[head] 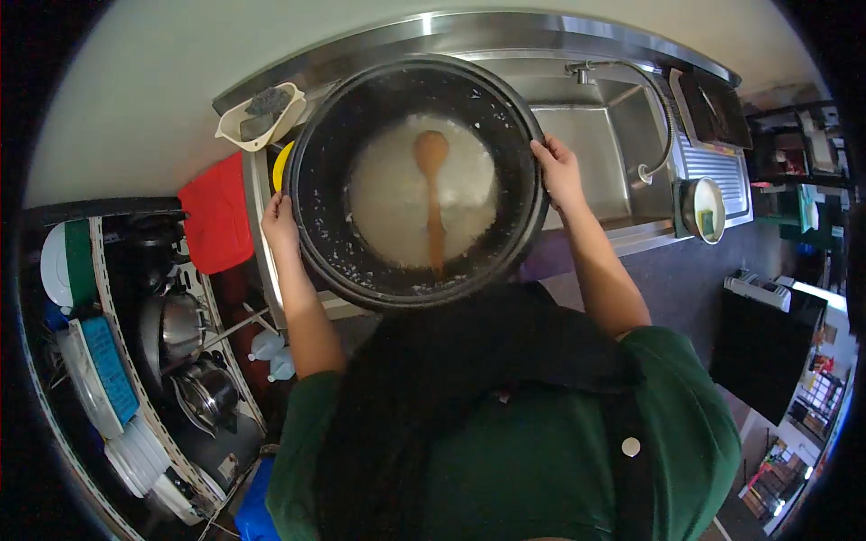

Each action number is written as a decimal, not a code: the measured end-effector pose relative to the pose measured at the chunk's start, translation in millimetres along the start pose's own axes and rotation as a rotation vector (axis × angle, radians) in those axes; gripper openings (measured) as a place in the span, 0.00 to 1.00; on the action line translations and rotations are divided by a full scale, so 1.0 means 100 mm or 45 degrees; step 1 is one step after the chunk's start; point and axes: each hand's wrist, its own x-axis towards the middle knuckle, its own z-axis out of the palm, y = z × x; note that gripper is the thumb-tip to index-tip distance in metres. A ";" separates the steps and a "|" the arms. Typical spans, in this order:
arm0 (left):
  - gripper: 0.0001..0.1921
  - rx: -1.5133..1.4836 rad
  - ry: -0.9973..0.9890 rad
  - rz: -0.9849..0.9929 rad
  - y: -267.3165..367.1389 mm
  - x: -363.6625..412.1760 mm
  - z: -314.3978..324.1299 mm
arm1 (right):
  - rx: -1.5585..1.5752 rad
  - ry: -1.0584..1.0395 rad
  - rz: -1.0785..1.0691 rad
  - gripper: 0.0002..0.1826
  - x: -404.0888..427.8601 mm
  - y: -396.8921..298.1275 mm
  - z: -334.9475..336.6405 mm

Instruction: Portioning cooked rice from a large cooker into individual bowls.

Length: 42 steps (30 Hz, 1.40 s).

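A large black round pot [325, 223] is held over the stainless steel sink unit, close to my body. Cloudy, whitish liquid [385, 196] covers its bottom, and white bits that look like rice cling to the inner wall. In the liquid lies a wooden spoon [433, 176], its bowl toward the far side and its handle toward me. My left hand [281, 218] grips the pot's left rim. On the opposite side my right hand [560, 170] grips the rim, thumb on top. The fingers under the rim are partly hidden.
Right of the pot is a sink basin [575, 149] with a flexible-hose faucet [666, 115]. A bowl with a sponge [707, 220] sits by the drainboard. A cream basket [233, 128] holds scrubbers at left. Below it are a red plastic item [216, 216] and a cookware rack [118, 297].
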 end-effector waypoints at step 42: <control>0.27 -0.213 -0.099 -0.265 0.04 -0.12 -0.12 | 0.110 0.253 -0.137 0.24 -0.17 0.14 0.18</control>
